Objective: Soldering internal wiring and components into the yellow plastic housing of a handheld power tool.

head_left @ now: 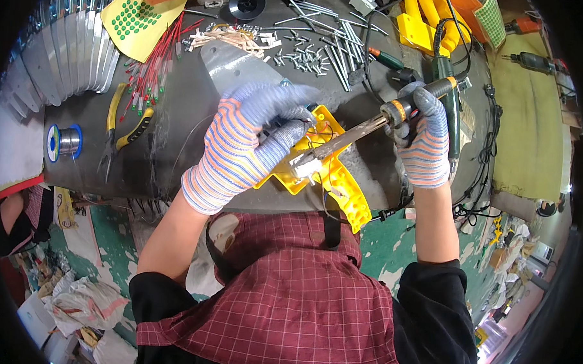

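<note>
Yellow plastic casing (344, 186) is sitting at the centre of the frame, its lower end reaching past the near edge of the dark counter (172, 113). Right of centre, the gloved right hand (424, 138) is holding a soldering iron (345, 140) by its handle in a wrapped grip, the metal barrel slanting down leftward over the casing toward a small white part (308, 168). The gloved left hand (245, 135) is bending over the casing's left side, its fingers blurring, so whether its grip is holding anything I cannot tell.
</note>
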Demonstrator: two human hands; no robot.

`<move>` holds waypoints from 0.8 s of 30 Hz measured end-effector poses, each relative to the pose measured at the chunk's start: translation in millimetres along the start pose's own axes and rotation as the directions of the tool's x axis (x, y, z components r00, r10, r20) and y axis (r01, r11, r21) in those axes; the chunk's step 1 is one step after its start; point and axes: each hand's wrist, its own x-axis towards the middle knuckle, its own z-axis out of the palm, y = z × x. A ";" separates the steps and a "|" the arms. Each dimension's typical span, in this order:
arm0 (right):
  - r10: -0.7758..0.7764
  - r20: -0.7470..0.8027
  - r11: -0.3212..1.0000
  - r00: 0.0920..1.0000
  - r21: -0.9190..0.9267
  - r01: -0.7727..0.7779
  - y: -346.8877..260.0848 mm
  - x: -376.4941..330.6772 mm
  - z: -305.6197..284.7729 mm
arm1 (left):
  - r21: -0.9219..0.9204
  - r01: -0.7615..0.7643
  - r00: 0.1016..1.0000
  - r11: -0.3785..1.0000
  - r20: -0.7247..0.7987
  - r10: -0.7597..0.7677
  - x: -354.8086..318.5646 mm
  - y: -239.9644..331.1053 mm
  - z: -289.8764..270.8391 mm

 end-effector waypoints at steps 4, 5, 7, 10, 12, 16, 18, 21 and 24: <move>0.004 -0.065 1.000 0.998 0.022 -0.003 1.2 0.1 1.6 | 0.143 -0.249 0.968 0.958 0.052 0.244 -0.9 -11.7 -7.8; 0.010 -0.065 1.000 0.998 0.021 -0.008 0.8 -0.5 2.6 | 0.143 -0.244 0.970 0.959 0.050 0.239 0.0 -13.7 -12.3; 0.006 -0.062 1.000 0.998 -0.002 -0.006 -2.1 -2.0 4.5 | 0.319 -0.430 0.903 0.844 0.163 0.398 2.1 -17.6 -19.8; -0.002 -0.073 1.000 0.997 0.010 0.003 -1.8 -2.2 6.9 | 0.370 -0.467 0.884 0.803 0.186 0.429 -3.0 -19.2 -20.8; 0.000 -0.097 1.000 0.995 0.013 0.001 -1.7 -3.2 6.5 | 0.394 -0.485 0.875 0.781 0.210 0.437 -3.2 -18.4 -21.1; -0.013 -0.014 1.000 1.000 -0.006 0.013 -0.6 -2.0 -3.0 | 0.317 -0.448 0.893 0.836 0.199 0.403 -4.6 -17.3 -20.4; -0.015 -0.019 1.000 1.000 -0.001 0.015 1.3 0.3 -4.9 | 0.275 -0.399 0.915 0.875 0.179 0.361 -5.2 -18.3 -20.3; -0.033 -0.057 0.999 0.998 -0.024 0.032 2.4 2.6 -6.1 | 0.309 -0.408 0.912 0.859 0.186 0.366 -5.5 -16.2 -21.3; 0.032 -0.038 0.999 0.999 0.042 -0.031 2.2 3.3 -3.6 | 0.327 -0.400 0.914 0.856 0.210 0.347 -5.3 -14.0 -22.6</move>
